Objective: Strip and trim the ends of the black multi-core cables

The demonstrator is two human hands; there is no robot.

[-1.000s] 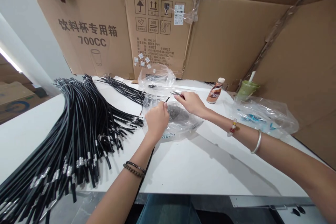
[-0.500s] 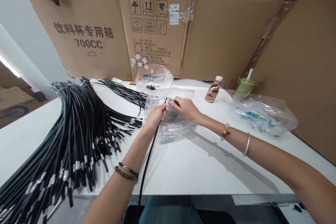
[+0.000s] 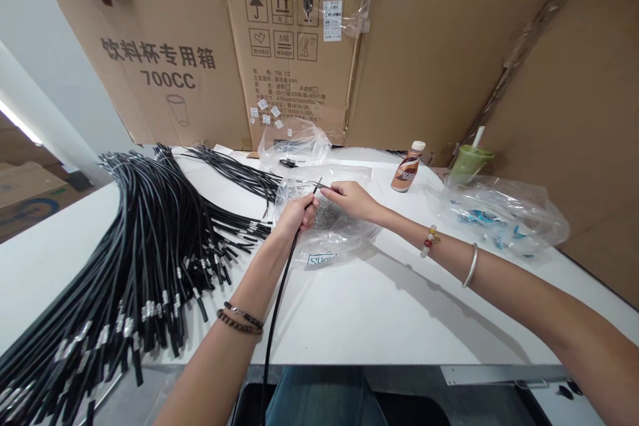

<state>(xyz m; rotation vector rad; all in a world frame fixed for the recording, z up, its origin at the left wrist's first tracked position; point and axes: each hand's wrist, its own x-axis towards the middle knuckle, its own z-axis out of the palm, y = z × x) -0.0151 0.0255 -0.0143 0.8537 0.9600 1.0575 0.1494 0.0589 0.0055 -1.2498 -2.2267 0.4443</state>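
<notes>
Near the table's middle, my left hand (image 3: 298, 213) is closed around a black cable (image 3: 281, 286), close to its upper end. From there the cable hangs down past the table's front edge. My right hand (image 3: 352, 200) pinches a thin, pointed metal tool (image 3: 322, 186); its exact kind is too small to tell. The tool's tip meets or crosses the cable end just above my left fingers. Beneath both hands lies a clear plastic bag (image 3: 349, 239) with a heap of small grey pieces (image 3: 327, 214) inside, partly covered by my right hand.
A large bundle of black cables (image 3: 154, 233) covers the left of the white table (image 3: 399, 319), with a thinner bundle (image 3: 234, 170) behind. A brown bottle (image 3: 405, 170), a green cup (image 3: 469, 163) and a plastic bag with blue bits (image 3: 499, 219) stand right. Cardboard (image 3: 424, 60) walls the back.
The tool has shifted slightly at the cable end, and my right fingers have turned a little around it. My left hand keeps its hold, with the view tilted slightly.
</notes>
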